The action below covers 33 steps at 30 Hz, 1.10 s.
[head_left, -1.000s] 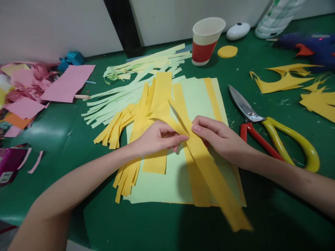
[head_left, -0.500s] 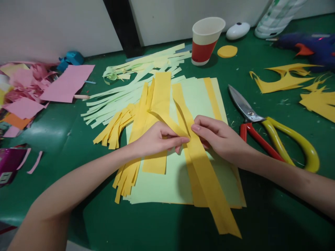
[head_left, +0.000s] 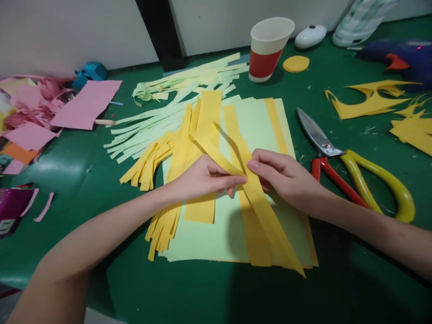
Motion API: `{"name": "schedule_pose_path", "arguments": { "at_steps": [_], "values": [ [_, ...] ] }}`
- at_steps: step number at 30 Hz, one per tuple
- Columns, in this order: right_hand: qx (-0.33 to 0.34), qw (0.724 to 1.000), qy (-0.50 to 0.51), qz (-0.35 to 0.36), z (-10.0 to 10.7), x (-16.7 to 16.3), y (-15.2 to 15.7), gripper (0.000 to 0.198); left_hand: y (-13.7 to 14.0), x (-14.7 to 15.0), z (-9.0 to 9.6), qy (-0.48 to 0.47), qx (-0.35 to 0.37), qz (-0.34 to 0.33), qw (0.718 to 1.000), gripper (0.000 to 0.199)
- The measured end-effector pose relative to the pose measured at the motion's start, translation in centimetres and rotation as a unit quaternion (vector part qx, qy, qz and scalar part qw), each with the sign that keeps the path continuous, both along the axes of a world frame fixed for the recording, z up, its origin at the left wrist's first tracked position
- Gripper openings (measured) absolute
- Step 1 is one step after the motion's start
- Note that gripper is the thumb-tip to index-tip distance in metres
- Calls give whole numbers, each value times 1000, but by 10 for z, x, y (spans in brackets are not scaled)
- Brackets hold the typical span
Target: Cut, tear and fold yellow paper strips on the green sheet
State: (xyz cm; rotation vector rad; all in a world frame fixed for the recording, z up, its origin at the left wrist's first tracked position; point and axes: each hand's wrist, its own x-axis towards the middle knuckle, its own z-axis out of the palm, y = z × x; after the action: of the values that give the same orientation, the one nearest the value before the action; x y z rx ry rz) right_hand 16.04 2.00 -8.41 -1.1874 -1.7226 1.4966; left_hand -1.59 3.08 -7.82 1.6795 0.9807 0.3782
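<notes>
Over a stack of pale green paper sheets [head_left: 199, 247], my right hand [head_left: 283, 177] pinches a long yellow paper strip [head_left: 263, 207] near its middle. The strip slants from upper left to lower right, its lower end past the stack's front edge. My left hand [head_left: 205, 180] is closed on a yellow paper piece [head_left: 216, 153] that folds up toward the upper left; whether it is part of the same strip I cannot tell. Beneath the hands lie more flat yellow strips [head_left: 211, 112]. Left of them is fringed yellow paper [head_left: 146, 164].
Scissors [head_left: 326, 146] with red and yellow handles lie right of the stack. Behind stand a paper cup [head_left: 266, 58], a yellow disc [head_left: 296, 64] and a blurred blue glue gun [head_left: 398, 56]. Green fringed paper [head_left: 151, 121] and pink paper [head_left: 87, 105] spread leftward on the green table [head_left: 84, 171].
The yellow strip's lower end has moved up and inward, while its upper end sticks up farther past my hands. Both hands stay nearly in place. The view has shifted slightly.
</notes>
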Motion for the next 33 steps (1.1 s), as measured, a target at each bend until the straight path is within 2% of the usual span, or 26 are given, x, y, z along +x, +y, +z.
{"name": "schedule_pose_path", "arguments": {
  "at_steps": [5, 8, 10, 13, 19, 23, 27, 29, 33],
  "values": [
    [39, 999, -16, 13, -1, 1, 0, 26, 0, -1, -2, -56, -39, 21, 997, 24],
    [56, 998, -20, 23, -2, 2, 1, 25, 1, 0, -1, -28, -27, -19, 999, 23],
    [49, 998, -17, 29, -2, 2, 0, 26, 1, 1, 0, -4, -7, -38, 999, 26],
    [24, 999, -1, 27, -1, 1, 0, 27, 1, 1, 0, -5, 10, -31, 999, 30],
    [-46, 997, 53, 8, -1, 0, 0, 26, 0, -1, -2, -21, -6, -7, 1000, 32],
    [-13, 999, 20, 23, -1, 2, 1, 25, 0, -1, -2, -54, -26, 30, 998, 28],
    [15, 999, -5, 38, -2, 2, 1, 25, 1, 0, -1, -25, -14, -18, 999, 29],
    [11, 999, -5, 37, -2, 1, 1, 25, 1, -1, -1, -10, -3, -26, 1000, 32],
    [-18, 1000, 15, 15, -1, 0, 1, 25, 0, -2, -2, -11, -2, -1, 1000, 34]
  ]
}}
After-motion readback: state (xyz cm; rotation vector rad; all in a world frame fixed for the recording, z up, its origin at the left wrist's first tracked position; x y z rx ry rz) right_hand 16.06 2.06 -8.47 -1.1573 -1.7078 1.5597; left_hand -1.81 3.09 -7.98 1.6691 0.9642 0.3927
